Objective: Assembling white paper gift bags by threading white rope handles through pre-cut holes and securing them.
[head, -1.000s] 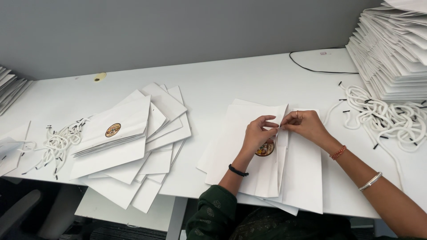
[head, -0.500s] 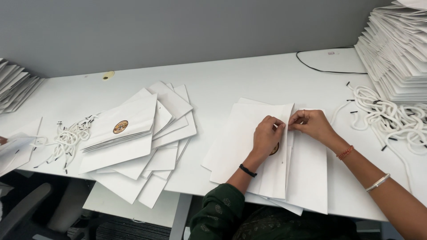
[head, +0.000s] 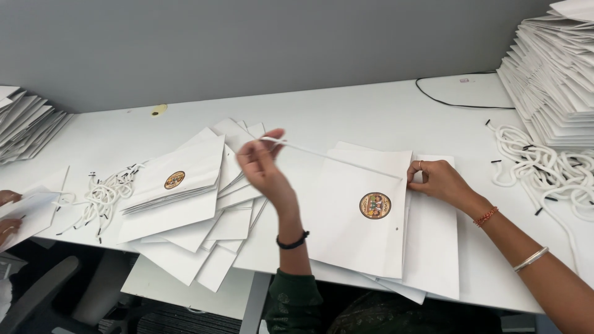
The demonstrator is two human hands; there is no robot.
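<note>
Left hand: raised above counter, fingers pinched on end of white cord; black band on wrist. Cord runs taut, slanting down to the right, to top edge of white paper bag.

Right hand: fingers curled closed at bag's upper right corner, pinching that edge where cord meets it; red thread and silver bangle on forearm.

White paper bag: flat on counter, centre-right, between the two hands; round gold-brown emblem on face, small hole below right of it. Lies atop a few more flat bags, edges showing at right and bottom, overhanging counter's near edge.

Loose bag pile: left of centre, fanned and overlapping, top one w/ same round emblem; some hang over near edge.

Short cords: tangle, white w/ black tips, left of pile.

Cord heap: thicker white loops, black tips, far right.

Tall bag stack: upper right corner, neat, just behind cord heap.

Second stack: far left edge, partly cut off.

Black cable: curved, at back of counter nr tall stack.

Yellow scrap: small, back left.

Co-worker's hand: far left edge, on a flat bag; grip can't be told.

Chair: grey, below counter, bottom left.
</note>
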